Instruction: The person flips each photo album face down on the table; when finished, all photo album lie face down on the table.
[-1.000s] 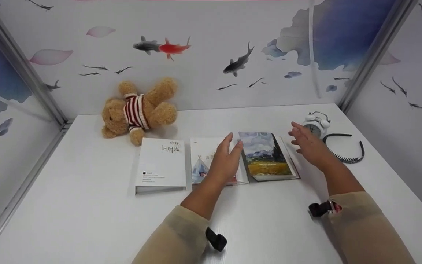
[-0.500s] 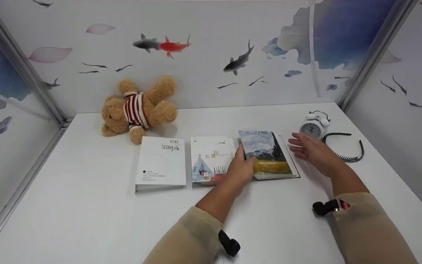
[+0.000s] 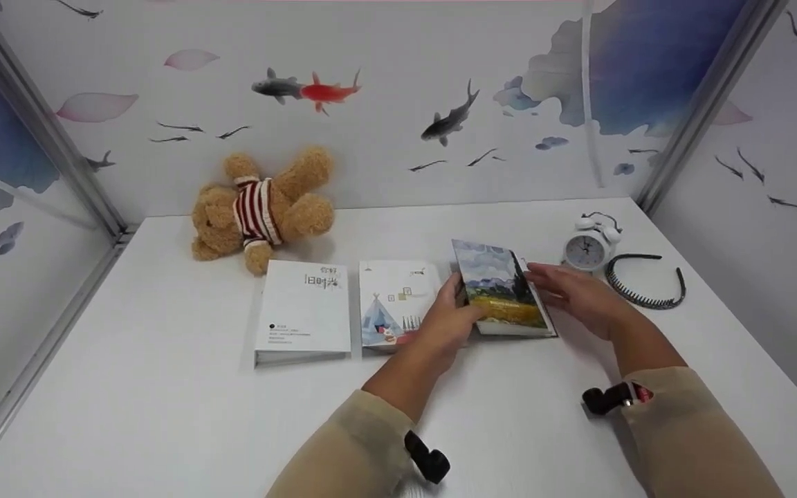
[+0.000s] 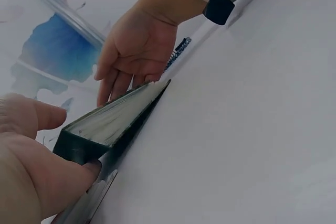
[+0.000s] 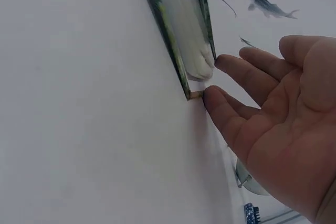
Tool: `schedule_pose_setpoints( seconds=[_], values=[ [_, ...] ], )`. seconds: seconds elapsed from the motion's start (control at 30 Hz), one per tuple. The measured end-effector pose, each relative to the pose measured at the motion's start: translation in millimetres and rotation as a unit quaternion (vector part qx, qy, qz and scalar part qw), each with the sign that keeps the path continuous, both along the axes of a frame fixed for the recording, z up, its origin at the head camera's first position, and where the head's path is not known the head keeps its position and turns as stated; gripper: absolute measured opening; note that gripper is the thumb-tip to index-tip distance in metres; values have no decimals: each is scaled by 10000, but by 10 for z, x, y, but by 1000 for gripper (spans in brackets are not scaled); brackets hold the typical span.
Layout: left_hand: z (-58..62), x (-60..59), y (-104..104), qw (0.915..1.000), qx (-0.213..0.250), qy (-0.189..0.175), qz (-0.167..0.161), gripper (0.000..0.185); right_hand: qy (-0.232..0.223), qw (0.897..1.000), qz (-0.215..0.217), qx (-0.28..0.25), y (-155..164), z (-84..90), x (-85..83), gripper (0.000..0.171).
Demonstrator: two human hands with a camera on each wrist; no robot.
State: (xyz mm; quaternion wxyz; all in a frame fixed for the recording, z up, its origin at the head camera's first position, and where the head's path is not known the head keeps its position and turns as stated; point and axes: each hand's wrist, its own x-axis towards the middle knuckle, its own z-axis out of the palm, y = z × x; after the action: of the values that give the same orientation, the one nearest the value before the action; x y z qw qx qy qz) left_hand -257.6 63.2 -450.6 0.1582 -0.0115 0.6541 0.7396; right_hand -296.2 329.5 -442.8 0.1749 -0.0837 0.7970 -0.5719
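A hardback book with a painted landscape cover [image 3: 499,283] is tilted, its left spine side raised off the table. My left hand [image 3: 443,321] grips that side, thumb over the cover and fingers beneath, as the left wrist view shows around the dark spine [image 4: 79,145]. At the opposite edge, my right hand [image 3: 578,297] has its fingers extended. In the right wrist view, its fingertips [image 5: 212,95] touch or nearly touch the edge of the cover. Just left of my left hand lies a white book with a tent picture [image 3: 388,311], partly covered by that hand.
Further left lies a white book with Chinese lettering [image 3: 305,304]. A teddy bear in a striped shirt [image 3: 260,207] lies behind it against the wall. A white alarm clock [image 3: 589,245] and a black toothed headband [image 3: 637,294] sit beyond my right hand.
My left hand has moved right from above the tent book and taken hold of the landscape book's spine side, which has risen. My right hand has come down and left to its right edge.
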Motion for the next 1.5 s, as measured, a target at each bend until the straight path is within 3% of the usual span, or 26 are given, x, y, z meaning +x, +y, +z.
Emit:
schedule_pose_setpoints(
  seconds=[0.13, 0.27, 0.43, 0.6, 0.87, 1.1, 1.23, 1.5],
  values=[
    [38, 17, -25, 9982, 377, -291, 372, 82, -90, 9999, 110, -39, -142, 0, 18, 63],
    [74, 41, -30, 9970, 505, -231, 537, 82, -143, 9996, 236, 49, -256, 28, 44, 67],
    [135, 75, -46, 9958, 734, 13, 540, 82, -32, 9986, 113, 525, -366, 133, 100, 73],
    [202, 112, -64, 9951, 898, 222, 339, 73, 200, 9940, 36, 1070, -484, 244, 167, 77],
    [267, 142, -70, 9916, 1022, 797, -8, 60, 546, 9985, -21, 76, -657, 351, 254, 68],
    [256, 150, -63, 9896, 302, 1286, -574, 60, 410, 9972, -151, -602, -676, 469, 313, 76],
    [211, 139, -75, 9903, 90, 1176, -734, 60, 428, 9967, -117, -683, -672, 473, 306, 75],
    [144, 109, -68, 9919, -122, 742, -1024, 68, 500, 9932, -515, -922, -657, 466, 280, 62]
  ],
)
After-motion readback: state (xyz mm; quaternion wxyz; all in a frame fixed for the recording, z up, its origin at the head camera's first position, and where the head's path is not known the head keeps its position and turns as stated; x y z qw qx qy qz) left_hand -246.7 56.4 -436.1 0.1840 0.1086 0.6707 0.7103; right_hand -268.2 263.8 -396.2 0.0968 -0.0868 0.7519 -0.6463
